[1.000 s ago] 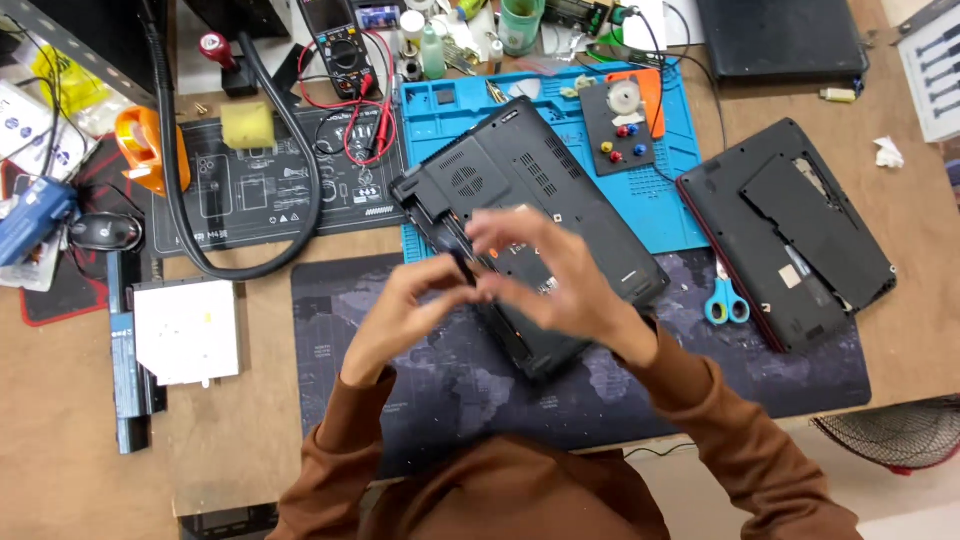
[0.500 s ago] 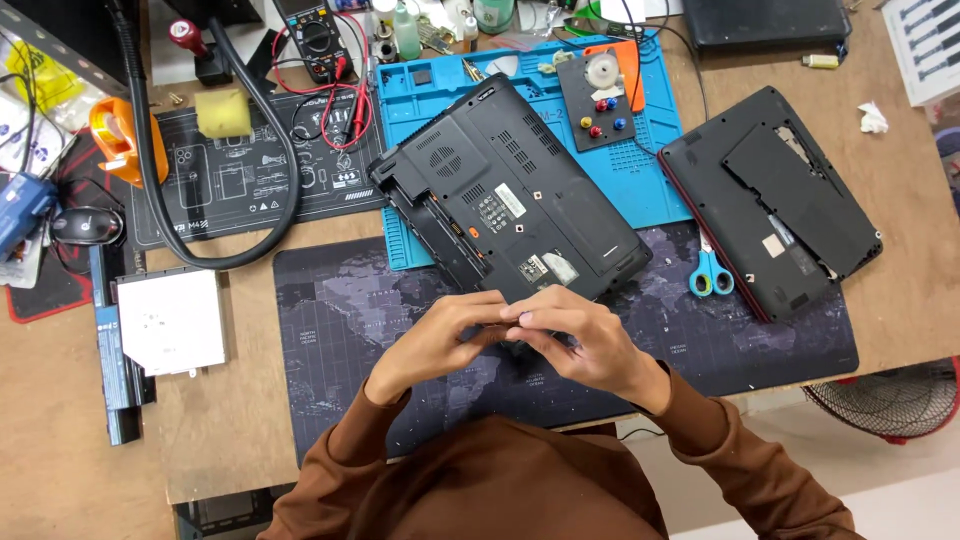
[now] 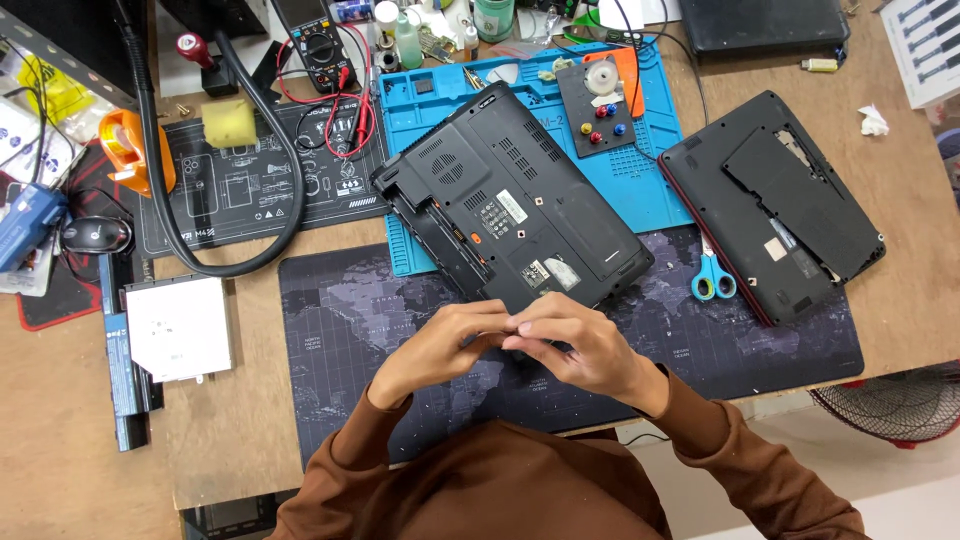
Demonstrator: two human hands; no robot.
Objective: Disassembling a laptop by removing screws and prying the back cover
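Wooden bench (image 3: 70, 440) surface carries all items. At the left edge lie a black computer mouse (image 3: 96, 236), a long black battery pack (image 3: 122, 370) and a silver optical drive (image 3: 180, 328). Toward the far left, a black hose (image 3: 262, 160) loops over a black printed work mat (image 3: 250, 190), with a multimeter (image 3: 318, 42) beyond it.

Centre: a dark map-printed desk mat (image 3: 330, 330) covers the near edge. An upturned black laptop (image 3: 510, 205) rests partly on this mat and partly on a blue silicone repair mat (image 3: 640, 180).

The left hand (image 3: 440, 345) and right hand (image 3: 580, 345) meet over the desk mat, just in front of the laptop's near corner. Fingertips of both are pinched together; whether they grip a small part cannot be told.

Right of the hands lie blue-handled scissors (image 3: 712, 278), then a second upturned black laptop (image 3: 775, 205) near the right edge.
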